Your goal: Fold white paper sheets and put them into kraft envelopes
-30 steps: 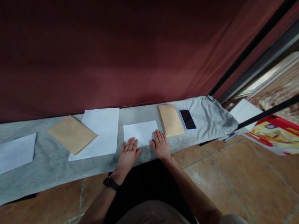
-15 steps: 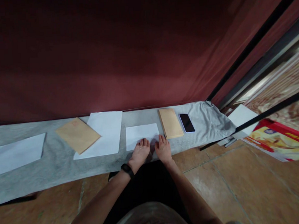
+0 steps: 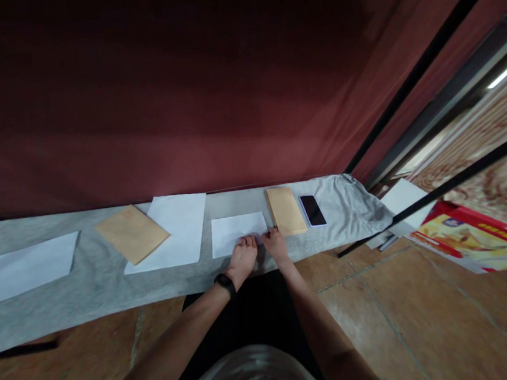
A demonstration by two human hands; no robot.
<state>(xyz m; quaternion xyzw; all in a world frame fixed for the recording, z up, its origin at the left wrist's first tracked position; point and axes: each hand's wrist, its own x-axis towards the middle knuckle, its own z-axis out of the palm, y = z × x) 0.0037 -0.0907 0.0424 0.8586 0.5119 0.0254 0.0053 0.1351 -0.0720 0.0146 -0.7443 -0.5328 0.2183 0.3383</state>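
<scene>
A small white sheet of paper (image 3: 226,233), seemingly folded, lies in front of me on the grey cloth. My left hand (image 3: 245,254), with a black band on its wrist, rests on the sheet's near right part, its fingers curled down onto it. At the right edge of the same sheet, my right hand (image 3: 275,245) is closed, thumb and fingers pinched at the paper. Just beyond that hand is a stack of brown envelopes (image 3: 287,211). The undersides of both hands are hidden.
Beside the envelopes lies a phone (image 3: 313,210). To the left, a brown envelope (image 3: 131,233) overlaps a larger white sheet (image 3: 182,231), with another white sheet (image 3: 31,266) farther left. A red curtain (image 3: 187,131) hangs behind the bench; a printed box (image 3: 476,234) stands at right.
Both hands have shifted slightly on the paper. My left fingers have moved right and curled; my right fingers have drawn together into a pinch at the sheet's right edge. The view has tilted slightly.
</scene>
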